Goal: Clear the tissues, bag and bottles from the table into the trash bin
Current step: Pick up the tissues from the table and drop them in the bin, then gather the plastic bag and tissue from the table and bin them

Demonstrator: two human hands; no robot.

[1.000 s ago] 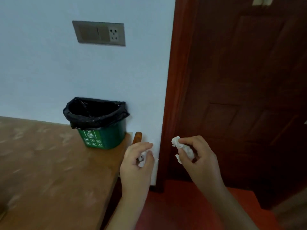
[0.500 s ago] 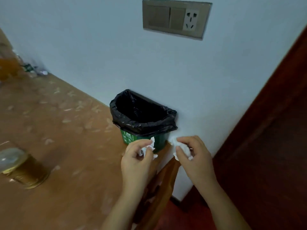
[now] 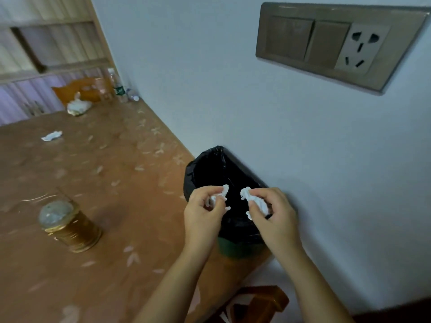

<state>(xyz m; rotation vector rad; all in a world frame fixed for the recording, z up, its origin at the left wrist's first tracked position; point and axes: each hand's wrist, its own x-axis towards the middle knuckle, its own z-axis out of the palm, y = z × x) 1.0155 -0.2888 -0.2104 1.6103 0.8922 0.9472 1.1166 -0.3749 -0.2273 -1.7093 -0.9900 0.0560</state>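
While part of a wooden chair (image 3: 261,304) is showing at the very bottom edge, just beside the table's near corner, two bare forearms are reaching forward from the viewer toward a small bin. The left hand (image 3: 203,215) is pinching a crumpled white tissue (image 3: 221,193) between thumb and curled fingers. The right hand (image 3: 276,220) is gripping a second tissue wad (image 3: 256,202) the same way. Both wads are hanging directly over the mouth of the trash bin (image 3: 210,166), a green tub lined with a black bag, which is sitting on the brown leaf-patterned table (image 3: 116,241) against the pale wall. This is looking like the drop step for these two tissues. The next move is calling for nothing more than loosening both pinches, so that the wads fall inside the liner rather than catching on its rim. To the left, well apart from the bin, a gold-coloured jar (image 3: 70,226) with a clear domed lid is standing upright. Farther back, a loose tissue (image 3: 51,135) is lying on the tabletop. Beyond it, a white plastic bag (image 3: 78,106) and several clear plastic bottles (image 3: 119,87) are waiting near the wall, so most of the clearing is looking undone. High on the wall, a switch-and-socket plate (image 3: 338,45) is sitting above the bin.
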